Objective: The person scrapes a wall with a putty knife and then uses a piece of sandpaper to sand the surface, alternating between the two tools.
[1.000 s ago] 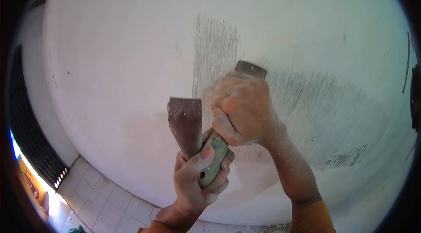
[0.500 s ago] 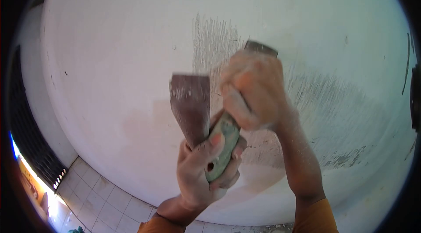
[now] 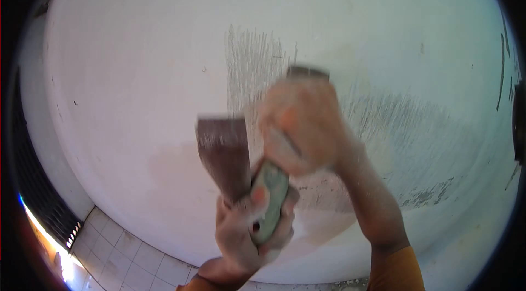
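My left hand (image 3: pixel 241 236) is closed around the base of a wide-bladed paint scraper (image 3: pixel 223 146), whose dusty brown blade points up. Its fingers also wrap the lower part of a pale green handle (image 3: pixel 272 189). That handle belongs to a second scraper, with a dark blade (image 3: pixel 308 72) showing just past my right hand (image 3: pixel 301 124). The right fist is clenched round this second scraper's upper part and looks smeared by motion. Both hands are in front of a white wall (image 3: pixel 137 61). Behind them lies a patch of vertical scrape marks (image 3: pixel 249 63).
More scraped streaks (image 3: pixel 400 121) spread to the right, with darker rough marks (image 3: pixel 427 192) lower down. Pale floor tiles (image 3: pixel 131 252) run along the wall's foot. A dark slatted gate (image 3: pixel 41 181) stands at the left.
Both hands and the two scrapers have shifted down along the wall together. The view has turned slightly, and both grips look the same.
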Motion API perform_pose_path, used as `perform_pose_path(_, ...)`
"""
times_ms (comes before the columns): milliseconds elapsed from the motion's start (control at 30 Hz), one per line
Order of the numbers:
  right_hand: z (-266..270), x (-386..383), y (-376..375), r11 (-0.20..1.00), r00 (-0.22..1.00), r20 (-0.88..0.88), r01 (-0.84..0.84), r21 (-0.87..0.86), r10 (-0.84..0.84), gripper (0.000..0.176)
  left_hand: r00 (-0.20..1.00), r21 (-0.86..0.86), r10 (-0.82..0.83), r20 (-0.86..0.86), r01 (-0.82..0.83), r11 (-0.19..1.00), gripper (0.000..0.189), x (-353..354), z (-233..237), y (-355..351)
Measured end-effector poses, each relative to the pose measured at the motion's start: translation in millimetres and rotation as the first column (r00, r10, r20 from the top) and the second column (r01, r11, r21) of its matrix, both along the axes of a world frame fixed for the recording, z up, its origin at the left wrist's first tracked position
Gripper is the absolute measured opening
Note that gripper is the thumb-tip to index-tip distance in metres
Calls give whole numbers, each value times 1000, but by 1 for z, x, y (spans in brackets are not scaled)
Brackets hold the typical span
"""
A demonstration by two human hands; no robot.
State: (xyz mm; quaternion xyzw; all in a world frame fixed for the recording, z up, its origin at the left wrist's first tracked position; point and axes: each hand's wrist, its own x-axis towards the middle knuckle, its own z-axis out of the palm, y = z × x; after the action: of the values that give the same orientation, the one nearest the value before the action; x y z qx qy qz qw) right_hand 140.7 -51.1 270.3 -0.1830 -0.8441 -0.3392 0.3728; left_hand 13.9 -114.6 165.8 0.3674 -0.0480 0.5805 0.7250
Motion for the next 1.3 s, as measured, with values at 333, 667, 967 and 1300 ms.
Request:
perform_pose_path(333, 8, 0, 4, 1000, 1000, 0, 20, 0, -20, 30, 995, 22, 90, -39, -89, 996, 40, 1, 20, 4)
perform_pose_path(667, 1, -8, 2, 998, 1000, -8, 13, -67, -14, 25, 999, -44, 27, -41, -29, 999, 62, -10, 6, -2)
perform_pose_path(967, -2, -6, 5, 999, 1000, -14, 22, -40, -22, 15, 996, -76, 53, -71, -58, 995, 43, -10, 9, 0)
perform_pose_path(1300, -5, -6, -8, 986, 994, 29, 112, -124, -109, 21, 994, -67, -37, -99, 30, 997, 50, -15, 0, 1)
